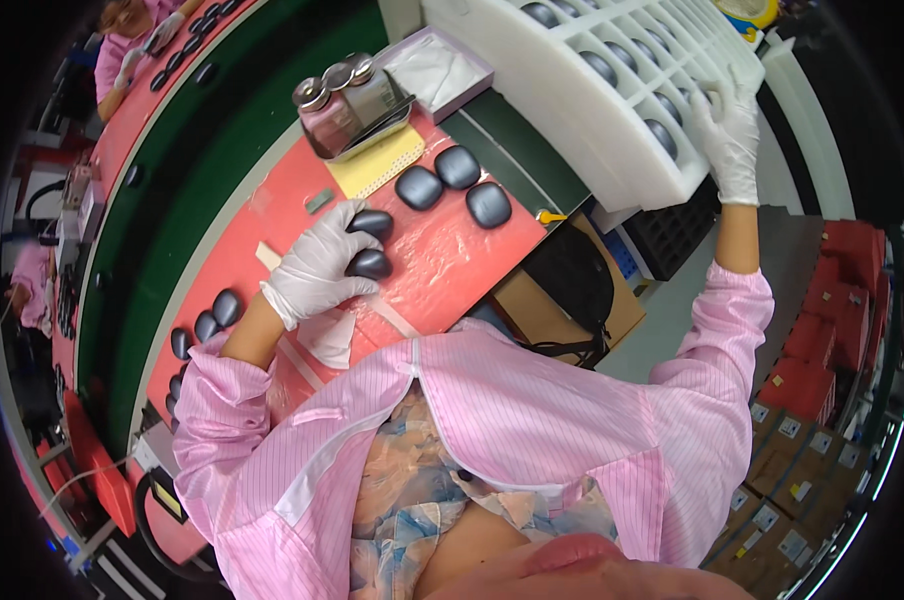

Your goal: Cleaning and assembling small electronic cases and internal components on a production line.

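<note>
Two glossy dark rounded-square pieces point(370, 224) are held side by side in my left hand point(322, 262), over the red work surface. This hand is white-gloved, its thumb and fingers curled round them. Beyond it lie three loose dark pieces point(459, 167). My right hand point(729, 138), also gloved, reaches to the side of a white slotted tray point(662, 195) at the upper right. Its fingertips pinch a dark piece point(710, 97) at one slot, mostly hidden by the glove. More dark pieces point(661, 139) sit in the tray's other slots.
Metal-topped bottles point(340, 115) stand in a holder beside a yellow pad point(380, 162). A shallow box point(437, 75) with white sheets is behind. Several dark pieces point(206, 326) lie near my left forearm. A green conveyor belt point(132, 235) runs along the left; co-workers sit across it. Cartons point(807, 460) stand right.
</note>
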The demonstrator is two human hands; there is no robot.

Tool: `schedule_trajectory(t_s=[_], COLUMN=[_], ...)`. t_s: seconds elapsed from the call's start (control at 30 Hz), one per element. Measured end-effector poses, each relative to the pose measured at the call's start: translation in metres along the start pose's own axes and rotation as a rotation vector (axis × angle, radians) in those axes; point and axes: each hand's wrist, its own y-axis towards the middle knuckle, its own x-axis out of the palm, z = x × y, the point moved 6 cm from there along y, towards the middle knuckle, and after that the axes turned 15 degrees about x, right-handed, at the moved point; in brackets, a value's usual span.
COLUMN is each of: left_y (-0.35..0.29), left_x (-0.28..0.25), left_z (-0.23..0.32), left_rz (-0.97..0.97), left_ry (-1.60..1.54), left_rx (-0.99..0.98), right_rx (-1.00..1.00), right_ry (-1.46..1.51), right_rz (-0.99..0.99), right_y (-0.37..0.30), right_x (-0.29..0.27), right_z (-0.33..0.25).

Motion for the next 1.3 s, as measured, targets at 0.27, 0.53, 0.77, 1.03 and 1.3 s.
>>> schedule_trajectory(t_s=[0.27, 0.53, 0.77, 1.03, 1.3], left_y=[0.041, 0.039, 0.068, 0.067, 0.063], left_x=[-0.014, -0.002, 0.006, 0.015, 0.023], left_z=[0.098, 0.062, 0.06, 0.005, -0.005], left_rz=[0.269, 0.29, 0.445, 0.315, 0.37], left_ry=[0.115, -0.321, -0.56, 0.45, 0.288], left_rx=[0.298, -0.133, -0.071, -0.227, -0.291], right_rx=[-0.124, -0.126, -0.273, 0.216, 0.212], right_ry=[0.983, 1.325, 1.023, 0.145, 0.647], right_rz=[-1.187, -1.093, -0.946, -0.041, 0.155], right_y=[-0.153, -0.147, -0.117, 0.057, -0.006], right_x=[-0.002, -0.017, -0.034, 0.043, -0.046], right_z=[-0.224, -0.204, -0.192, 0.103, -0.037])
